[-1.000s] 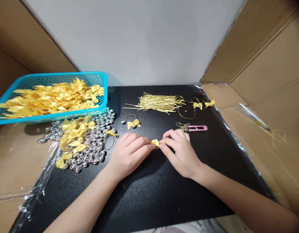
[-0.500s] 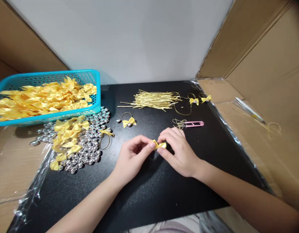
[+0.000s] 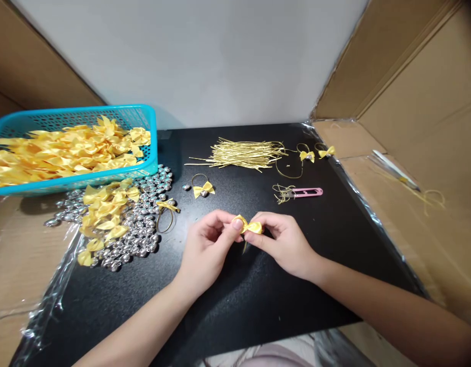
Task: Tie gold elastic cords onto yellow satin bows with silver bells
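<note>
A yellow ribbon bow (image 3: 253,227) is pinched between both hands above the black table. My left hand (image 3: 210,244) grips its left loop between thumb and fingers. The right loop is in the fingertips of my right hand (image 3: 283,239). A thin gold strand (image 3: 245,247) hangs below the bow's middle; its upper part is hidden. Beyond my left hand lies a bow with a silver bell and a gold loop (image 3: 203,190). Another bow on a loop (image 3: 167,206) rests further left, beside the pile of silver bells (image 3: 144,239). Loose yellow bows (image 3: 109,211) lie on those bells.
A turquoise basket (image 3: 156,148) full of yellow bows stands at the back left. Gold cords (image 3: 246,154) lie in a bundle at the back. A pink thread snipper (image 3: 306,192) sits near cord scraps. Finished-looking bows (image 3: 307,156) are at the back right, and a white pen-like tool (image 3: 396,171) lies on cardboard.
My right fingers have shifted on the bow, which has turned so its knot and right loop show more. The gold strand now shows below it. The camera view has moved slightly.
</note>
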A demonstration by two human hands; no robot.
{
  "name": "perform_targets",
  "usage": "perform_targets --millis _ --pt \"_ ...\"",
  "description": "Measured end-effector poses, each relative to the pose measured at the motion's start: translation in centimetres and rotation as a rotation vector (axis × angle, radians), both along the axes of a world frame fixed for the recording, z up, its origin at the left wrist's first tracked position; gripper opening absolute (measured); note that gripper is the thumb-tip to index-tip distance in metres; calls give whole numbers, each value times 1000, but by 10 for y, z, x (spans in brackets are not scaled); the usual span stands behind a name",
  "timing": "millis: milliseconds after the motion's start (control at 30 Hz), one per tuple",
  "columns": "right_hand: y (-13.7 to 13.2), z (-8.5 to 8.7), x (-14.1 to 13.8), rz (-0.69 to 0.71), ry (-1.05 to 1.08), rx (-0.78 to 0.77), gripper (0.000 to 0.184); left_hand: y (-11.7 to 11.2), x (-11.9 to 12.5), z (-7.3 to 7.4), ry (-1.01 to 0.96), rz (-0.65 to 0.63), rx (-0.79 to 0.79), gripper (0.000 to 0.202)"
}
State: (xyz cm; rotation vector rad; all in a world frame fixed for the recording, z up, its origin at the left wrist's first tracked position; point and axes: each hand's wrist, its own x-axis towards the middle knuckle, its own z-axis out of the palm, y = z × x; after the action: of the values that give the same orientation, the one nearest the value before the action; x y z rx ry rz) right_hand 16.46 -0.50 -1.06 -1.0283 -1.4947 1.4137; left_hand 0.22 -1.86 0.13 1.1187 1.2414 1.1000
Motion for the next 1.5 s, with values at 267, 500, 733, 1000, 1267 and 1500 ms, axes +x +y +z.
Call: perform_targets --millis 267,500,733,1000,1267,1500 --pt "-1 1 1 46 14 -52 39 2 0 -3 -234 8 -51 29" --pt "3 -5 2 -7 99 -30 32 3 -2 3 -421 -59 -183 36" --pt "5 -2 8 75 321 -62 26 2 -8 1 -317 -296 -81 21" --pt "6 -1 14 -138 -91 329 5 3 -8 8 3 -292 24 13" --pt "-6 14 13 -359 -489 1013 8 -1 -4 12 122 -172 79 13" --pt "-5 13 10 -427 -616 1087 7 -4 -2 12 333 -170 195 14"
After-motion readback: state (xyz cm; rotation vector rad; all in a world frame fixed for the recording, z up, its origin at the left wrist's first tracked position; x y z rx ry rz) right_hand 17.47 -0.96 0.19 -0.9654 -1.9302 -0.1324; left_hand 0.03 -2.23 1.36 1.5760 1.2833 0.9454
